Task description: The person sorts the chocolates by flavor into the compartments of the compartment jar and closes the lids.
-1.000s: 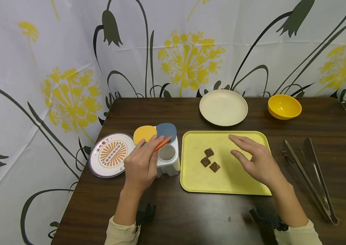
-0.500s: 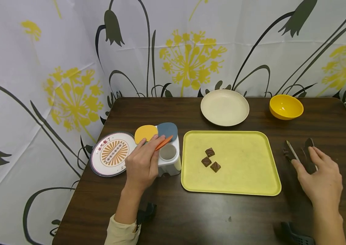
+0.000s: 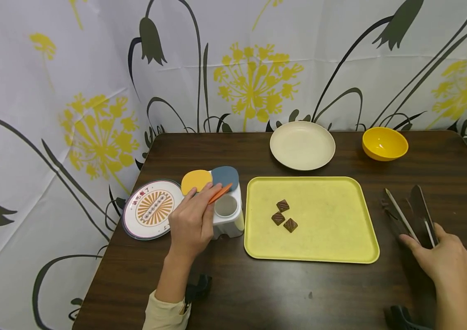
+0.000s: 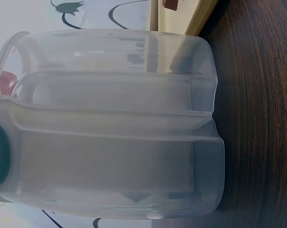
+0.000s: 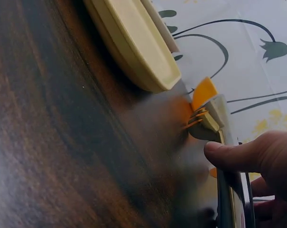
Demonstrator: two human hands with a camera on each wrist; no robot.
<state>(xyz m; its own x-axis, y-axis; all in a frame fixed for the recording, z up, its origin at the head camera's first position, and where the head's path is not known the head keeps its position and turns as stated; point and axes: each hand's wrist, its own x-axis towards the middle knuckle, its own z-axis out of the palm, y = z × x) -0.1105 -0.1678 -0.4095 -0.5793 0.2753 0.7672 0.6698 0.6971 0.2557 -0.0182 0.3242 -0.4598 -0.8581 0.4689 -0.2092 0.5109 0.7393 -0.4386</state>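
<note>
My left hand (image 3: 208, 196) pinches an orange utensil (image 3: 220, 192) that sticks out of a white holder (image 3: 230, 215) left of the tray. Yellow (image 3: 195, 180) and blue (image 3: 225, 176) round utensil heads stand in the same holder. The holder's pale wall (image 4: 115, 123) fills the left wrist view. My right hand (image 3: 421, 240) grips the near part of the metal tongs (image 3: 404, 208) lying on the table right of the tray. In the right wrist view the thumb (image 5: 238, 154) presses on the tongs (image 5: 218, 124). Three brown chocolates (image 3: 283, 215) lie on the yellow tray (image 3: 332, 220).
A patterned plate (image 3: 151, 208) lies left of the holder. A cream plate (image 3: 302, 145) and a yellow bowl (image 3: 384, 143) stand at the back of the dark wooden table (image 3: 258, 293). A flowered curtain closes in the back and left sides.
My right hand moved from above the tray to the right and down onto the tongs, and now grips them. The left hand stayed at the holder.
</note>
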